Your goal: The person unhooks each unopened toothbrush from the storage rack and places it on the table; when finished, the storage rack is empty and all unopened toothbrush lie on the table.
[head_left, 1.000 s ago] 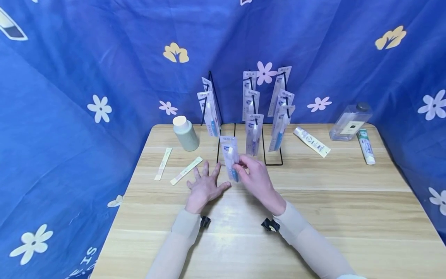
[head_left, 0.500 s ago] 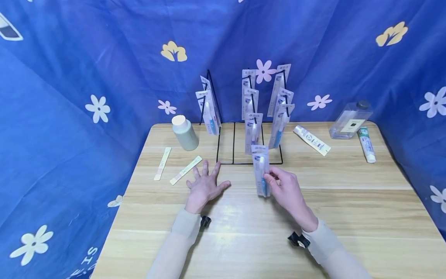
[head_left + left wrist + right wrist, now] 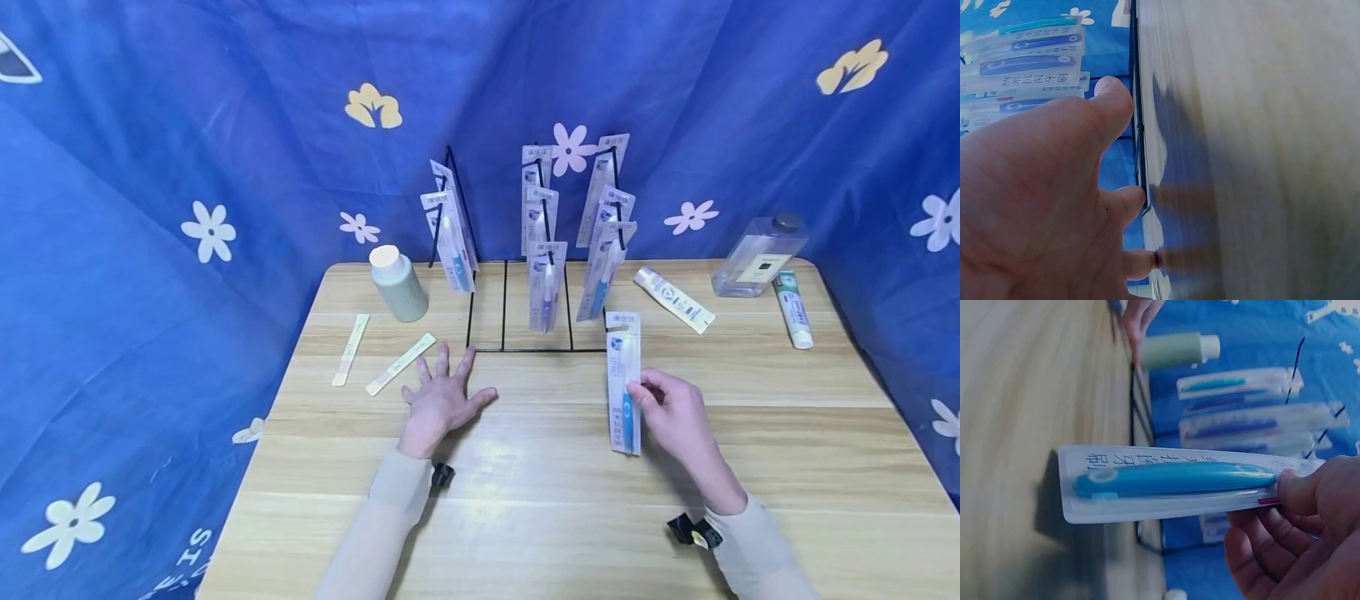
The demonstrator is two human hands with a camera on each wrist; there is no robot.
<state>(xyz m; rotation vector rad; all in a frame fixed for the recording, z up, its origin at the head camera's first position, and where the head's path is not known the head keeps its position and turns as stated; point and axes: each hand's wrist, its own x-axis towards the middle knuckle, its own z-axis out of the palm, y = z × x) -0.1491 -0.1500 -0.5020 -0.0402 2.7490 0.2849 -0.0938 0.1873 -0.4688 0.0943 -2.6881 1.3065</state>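
My right hand (image 3: 672,410) pinches a packaged toothbrush (image 3: 624,385) by its right edge, in front of the rack's right corner. Its blue handle and the hang hole at the top of the card show in the head view; in the right wrist view the pack (image 3: 1172,484) lies across the frame, thumb on its front. My left hand (image 3: 441,404) lies on the table with fingers spread, fingertips close to the front corner of the black wire rack (image 3: 525,351). On the rack's hooks hang several more packaged toothbrushes (image 3: 546,287), in three rows.
Left of the rack stand a grey-green bottle (image 3: 401,287) and two thin sachets (image 3: 350,350) (image 3: 401,364). To the right lie a white tube (image 3: 673,300), a clear bottle (image 3: 759,257) and a green-and-white toothpaste tube (image 3: 792,310). A blue curtain (image 3: 262,125) hangs behind the table.
My right hand has carried the packaged toothbrush from the rack's left front to the right and nearer, turning its front more toward the head view. The left hand has stayed in place.
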